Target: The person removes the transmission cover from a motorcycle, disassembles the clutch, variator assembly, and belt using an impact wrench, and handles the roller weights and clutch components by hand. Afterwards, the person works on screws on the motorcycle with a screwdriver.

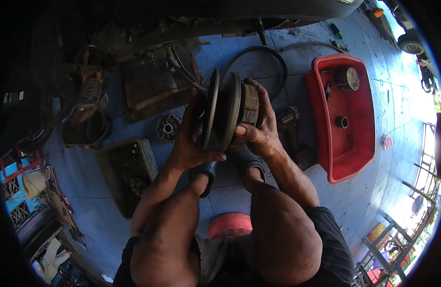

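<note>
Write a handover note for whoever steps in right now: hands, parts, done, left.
Left hand: grips the disc side of the pulley assembly, held up above the feet.
Right hand: wraps the drum end of the same assembly, thumb on its rim.
Parts: drive belt lies loose on the blue floor; red tub to the right holds a round part and a small sleeve; grey tray to the left holds gears.
Done: assembly is out and the belt is off it.
Left: cannot tell from this view; nothing is refitted yet.
</note>
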A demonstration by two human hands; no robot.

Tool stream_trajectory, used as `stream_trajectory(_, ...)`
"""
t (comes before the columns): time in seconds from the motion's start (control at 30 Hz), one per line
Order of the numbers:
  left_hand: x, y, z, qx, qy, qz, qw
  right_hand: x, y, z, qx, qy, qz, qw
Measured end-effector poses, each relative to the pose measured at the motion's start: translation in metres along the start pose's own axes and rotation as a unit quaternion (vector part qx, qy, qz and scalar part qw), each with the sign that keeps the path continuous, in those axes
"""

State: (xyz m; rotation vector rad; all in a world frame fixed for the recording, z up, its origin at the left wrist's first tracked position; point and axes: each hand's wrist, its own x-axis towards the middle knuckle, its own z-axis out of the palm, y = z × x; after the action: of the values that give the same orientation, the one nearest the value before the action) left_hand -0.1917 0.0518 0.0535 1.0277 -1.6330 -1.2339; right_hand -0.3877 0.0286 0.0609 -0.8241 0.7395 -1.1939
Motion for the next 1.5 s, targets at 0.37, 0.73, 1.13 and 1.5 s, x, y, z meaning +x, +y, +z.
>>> stream_trajectory(0.37,-0.017,-0.003,-0.001,-0.260,0.049,-0.075,0.961,-0.010,-0.004,0.015,0.121,-0.023,0.069,0.990)
stream_trajectory(0.73,-0.013,0.010,-0.006,-0.131,0.049,-0.059,0.988,-0.008,0.013,0.012,0.020,-0.050,-0.003,0.999)
stream_trajectory(1.13,0.019,0.018,0.014,0.024,0.034,0.061,0.997,-0.018,0.024,-0.027,0.333,0.015,0.130,0.934)
stream_trajectory(1.5,0.008,0.019,0.032,0.094,0.052,0.210,0.972,-0.035,0.038,-0.044,0.390,0.011,0.093,0.916)
